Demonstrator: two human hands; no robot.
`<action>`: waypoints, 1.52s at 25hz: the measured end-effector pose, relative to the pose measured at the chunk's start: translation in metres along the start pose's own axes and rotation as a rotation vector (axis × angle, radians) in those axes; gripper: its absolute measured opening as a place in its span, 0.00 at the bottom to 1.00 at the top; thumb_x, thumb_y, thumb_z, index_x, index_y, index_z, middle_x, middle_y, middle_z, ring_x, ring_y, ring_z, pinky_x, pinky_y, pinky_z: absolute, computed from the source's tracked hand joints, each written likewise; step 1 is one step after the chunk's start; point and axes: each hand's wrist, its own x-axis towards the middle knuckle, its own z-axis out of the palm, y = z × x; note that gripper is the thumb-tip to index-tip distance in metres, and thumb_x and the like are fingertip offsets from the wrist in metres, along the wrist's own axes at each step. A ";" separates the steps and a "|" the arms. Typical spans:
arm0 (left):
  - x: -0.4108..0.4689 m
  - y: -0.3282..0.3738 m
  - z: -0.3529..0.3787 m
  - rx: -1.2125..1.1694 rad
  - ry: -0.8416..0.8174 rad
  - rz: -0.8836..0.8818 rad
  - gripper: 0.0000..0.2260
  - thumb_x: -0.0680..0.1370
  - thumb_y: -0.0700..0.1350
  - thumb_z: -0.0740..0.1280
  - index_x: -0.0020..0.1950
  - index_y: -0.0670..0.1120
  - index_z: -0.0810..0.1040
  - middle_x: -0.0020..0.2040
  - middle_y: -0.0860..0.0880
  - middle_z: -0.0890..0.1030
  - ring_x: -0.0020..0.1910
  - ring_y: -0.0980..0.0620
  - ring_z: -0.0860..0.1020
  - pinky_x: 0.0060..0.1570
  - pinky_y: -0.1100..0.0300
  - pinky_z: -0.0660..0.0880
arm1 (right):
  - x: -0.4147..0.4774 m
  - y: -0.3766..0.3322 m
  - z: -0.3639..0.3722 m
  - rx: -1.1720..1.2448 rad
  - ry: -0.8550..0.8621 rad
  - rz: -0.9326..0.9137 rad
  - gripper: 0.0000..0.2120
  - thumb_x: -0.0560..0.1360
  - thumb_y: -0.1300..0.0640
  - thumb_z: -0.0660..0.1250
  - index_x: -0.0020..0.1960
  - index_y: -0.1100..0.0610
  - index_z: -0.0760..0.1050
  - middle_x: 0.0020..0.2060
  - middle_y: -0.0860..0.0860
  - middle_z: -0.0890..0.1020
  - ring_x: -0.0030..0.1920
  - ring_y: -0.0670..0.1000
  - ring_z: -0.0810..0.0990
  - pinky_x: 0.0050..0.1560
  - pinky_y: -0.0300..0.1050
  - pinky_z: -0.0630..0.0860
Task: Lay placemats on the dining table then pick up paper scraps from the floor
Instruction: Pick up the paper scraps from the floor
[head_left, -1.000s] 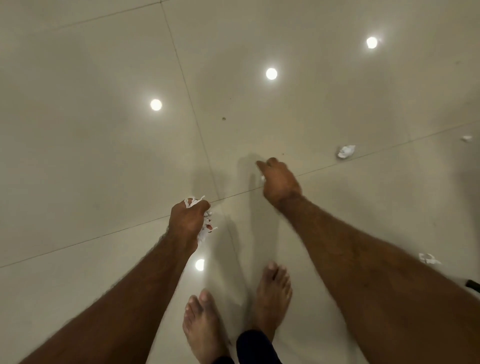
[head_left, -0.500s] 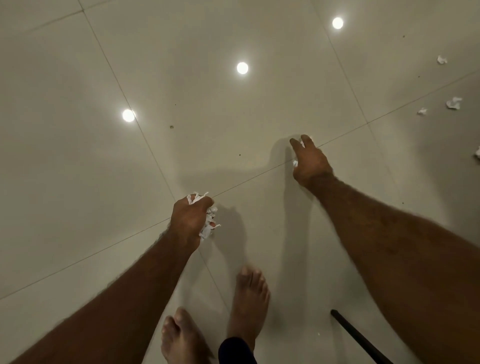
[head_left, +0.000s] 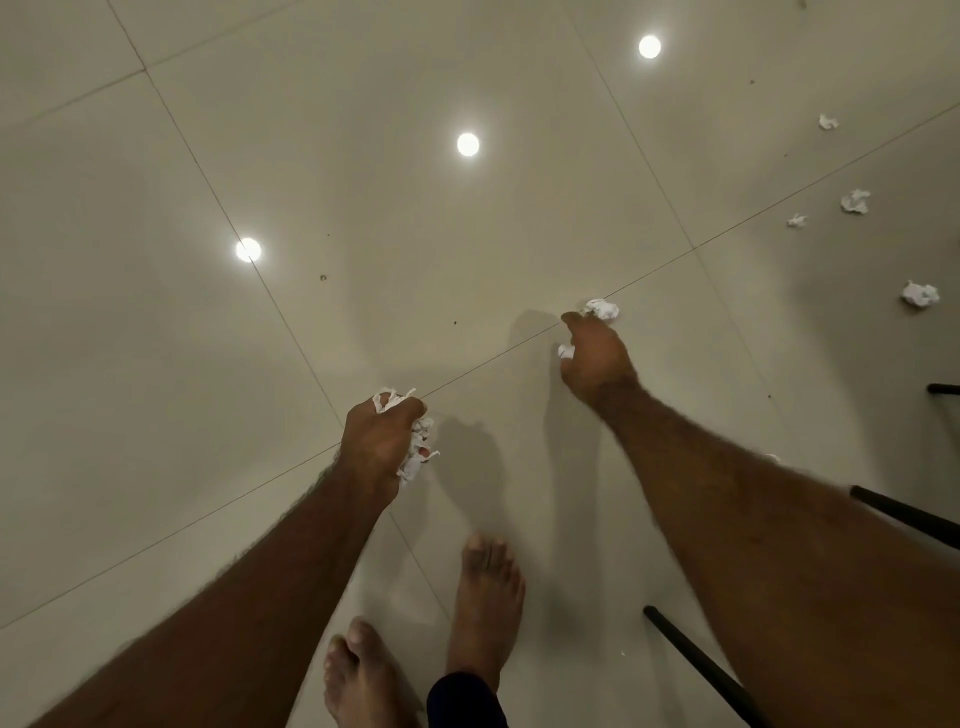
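My left hand (head_left: 382, 441) grips a bunch of white paper scraps (head_left: 415, 452) that stick out above and beside its fist. My right hand (head_left: 595, 358) reaches down to the beige tiled floor (head_left: 208, 364). Its fingertips are at a crumpled white scrap (head_left: 602, 310) lying on a tile joint. Another small scrap (head_left: 566, 352) shows under its thumb, held in the curled hand. More crumpled scraps lie on the floor to the right: the largest scrap (head_left: 920, 294), a second scrap (head_left: 855, 201), a tiny scrap (head_left: 796, 221) and a far scrap (head_left: 828, 122).
Black furniture legs stand at the right: one leg (head_left: 696, 670) near my right foot (head_left: 485, 597), another leg (head_left: 904, 512) behind my right forearm, a third leg (head_left: 943, 388) at the frame edge. Ceiling lights reflect off the glossy tiles.
The view has shifted right, bringing more scraps and black legs into sight. My right hand has come onto a crumpled scrap on the tile joint. My left hand keeps its bunch.
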 end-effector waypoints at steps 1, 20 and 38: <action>-0.004 0.002 0.004 0.008 -0.006 0.002 0.05 0.78 0.36 0.67 0.48 0.43 0.72 0.35 0.43 0.72 0.25 0.53 0.72 0.33 0.56 0.73 | -0.010 -0.001 -0.001 0.057 0.019 0.010 0.19 0.73 0.65 0.65 0.64 0.60 0.73 0.55 0.60 0.77 0.52 0.62 0.77 0.52 0.53 0.75; 0.023 -0.001 0.018 0.099 -0.014 0.051 0.03 0.78 0.36 0.68 0.46 0.40 0.75 0.31 0.44 0.75 0.24 0.48 0.71 0.27 0.58 0.74 | 0.044 0.019 -0.012 -0.166 -0.003 0.091 0.21 0.73 0.65 0.61 0.65 0.54 0.72 0.50 0.59 0.79 0.53 0.63 0.78 0.50 0.50 0.76; -0.146 0.081 0.146 0.204 -0.385 -0.209 0.07 0.78 0.37 0.70 0.53 0.35 0.82 0.50 0.33 0.85 0.43 0.39 0.85 0.44 0.49 0.80 | -0.152 -0.092 -0.158 0.841 -0.096 0.440 0.35 0.74 0.68 0.65 0.77 0.50 0.61 0.54 0.46 0.82 0.50 0.41 0.80 0.50 0.30 0.75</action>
